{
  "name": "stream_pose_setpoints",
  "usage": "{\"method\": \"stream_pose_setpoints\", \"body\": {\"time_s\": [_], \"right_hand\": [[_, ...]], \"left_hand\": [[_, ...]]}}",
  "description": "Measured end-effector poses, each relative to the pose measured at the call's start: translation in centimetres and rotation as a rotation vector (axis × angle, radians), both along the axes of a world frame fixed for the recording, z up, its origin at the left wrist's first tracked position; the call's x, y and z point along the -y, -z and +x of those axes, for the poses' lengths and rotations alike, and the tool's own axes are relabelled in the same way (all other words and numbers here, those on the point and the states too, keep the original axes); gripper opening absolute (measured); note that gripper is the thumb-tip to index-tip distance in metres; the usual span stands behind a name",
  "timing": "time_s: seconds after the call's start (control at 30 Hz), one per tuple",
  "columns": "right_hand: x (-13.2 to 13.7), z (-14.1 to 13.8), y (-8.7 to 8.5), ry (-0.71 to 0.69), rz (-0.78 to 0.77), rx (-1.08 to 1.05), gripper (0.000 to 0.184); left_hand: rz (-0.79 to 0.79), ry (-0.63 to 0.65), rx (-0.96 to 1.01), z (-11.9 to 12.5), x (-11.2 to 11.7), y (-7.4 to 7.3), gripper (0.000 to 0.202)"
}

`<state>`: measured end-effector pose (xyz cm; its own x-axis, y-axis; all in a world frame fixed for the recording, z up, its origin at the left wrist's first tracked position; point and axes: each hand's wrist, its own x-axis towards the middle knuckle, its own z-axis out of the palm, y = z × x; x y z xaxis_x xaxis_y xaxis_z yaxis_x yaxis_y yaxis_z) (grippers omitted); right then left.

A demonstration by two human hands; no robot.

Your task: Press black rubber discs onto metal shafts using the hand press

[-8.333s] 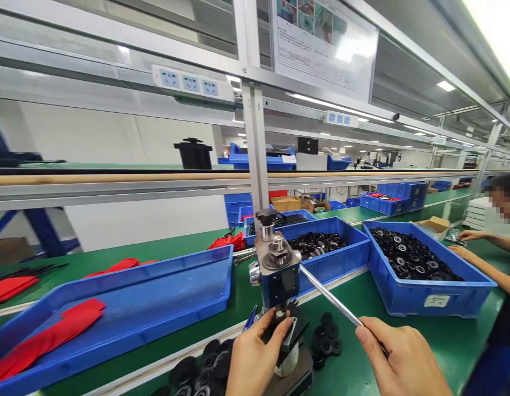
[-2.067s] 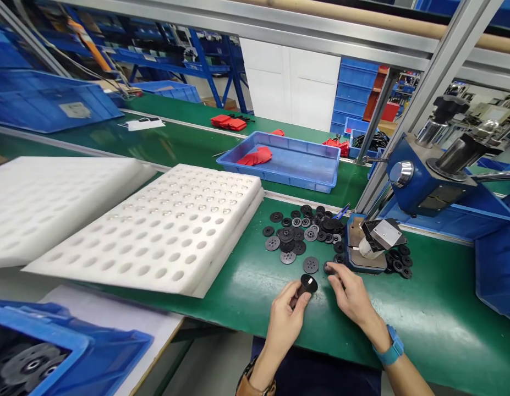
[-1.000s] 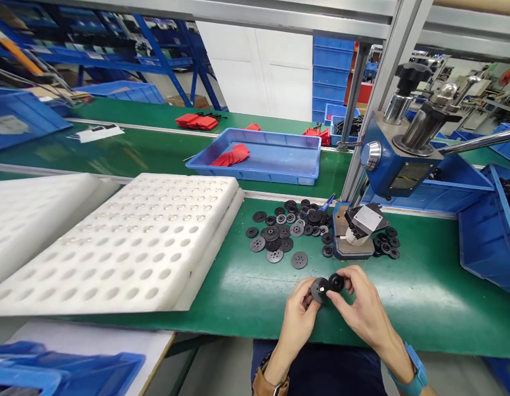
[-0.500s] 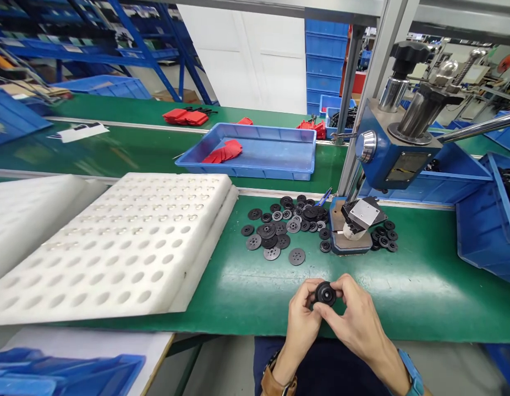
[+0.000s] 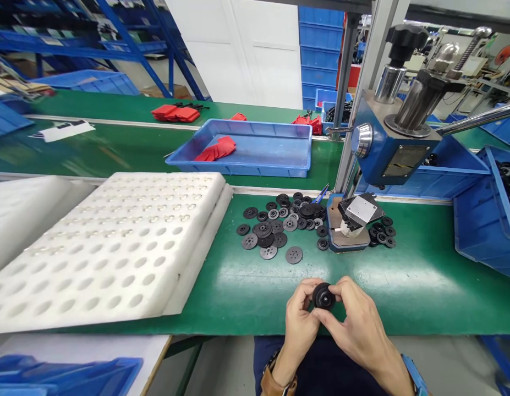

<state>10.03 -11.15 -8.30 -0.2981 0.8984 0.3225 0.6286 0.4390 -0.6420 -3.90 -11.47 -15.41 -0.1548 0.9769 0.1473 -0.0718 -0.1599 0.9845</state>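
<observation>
Both hands meet over the front edge of the green bench. My left hand (image 5: 298, 319) and my right hand (image 5: 356, 322) pinch a small round black plastic part (image 5: 323, 295) between their fingertips, with its ringed face turned up. Just beyond them a scatter of black discs (image 5: 279, 228) lies on the mat. To the right of the discs stands the blue hand press (image 5: 393, 148) on its base plate (image 5: 345, 239), with its steel lever (image 5: 477, 118) reaching right.
A white foam tray with round pockets (image 5: 114, 242) fills the left side. A shallow blue tray with red pieces (image 5: 246, 146) sits behind on the conveyor. Blue bins (image 5: 486, 220) stand at the right. More small black rings (image 5: 382, 234) lie beside the press base.
My right hand brought a second black piece onto the part in my left hand. The two hands closed together and drew slightly nearer to me. The view has tilted a little lower.
</observation>
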Motion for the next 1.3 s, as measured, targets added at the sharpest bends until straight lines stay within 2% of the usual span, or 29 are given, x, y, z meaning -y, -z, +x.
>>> {"method": "stream_pose_setpoints", "body": {"time_s": [0.17,0.37,0.7,0.97,1.3], "right_hand": [[0.1,-0.1,-0.1,-0.012,0.012,0.026,0.015],[0.1,0.1,-0.8,-0.059,-0.015,0.015,0.016],[0.3,-0.2,-1.9,-0.08,-0.055,0.035,0.028],[0.3,-0.2,-1.7,-0.079,-0.073,0.055,0.036],[0.2,0.1,-1.9,-0.129,-0.13,0.042,0.031]], "left_hand": [[0.018,-0.032,0.011,0.0,0.1,-0.1,0.012],[0.032,-0.012,0.002,-0.2,0.1,0.0,0.01],[0.086,-0.016,0.043,-0.4,0.6,-0.3,0.015],[0.084,-0.026,0.036,-0.4,0.6,-0.4,0.015],[0.089,-0.013,0.03,-0.3,0.5,-0.1,0.015]]}}
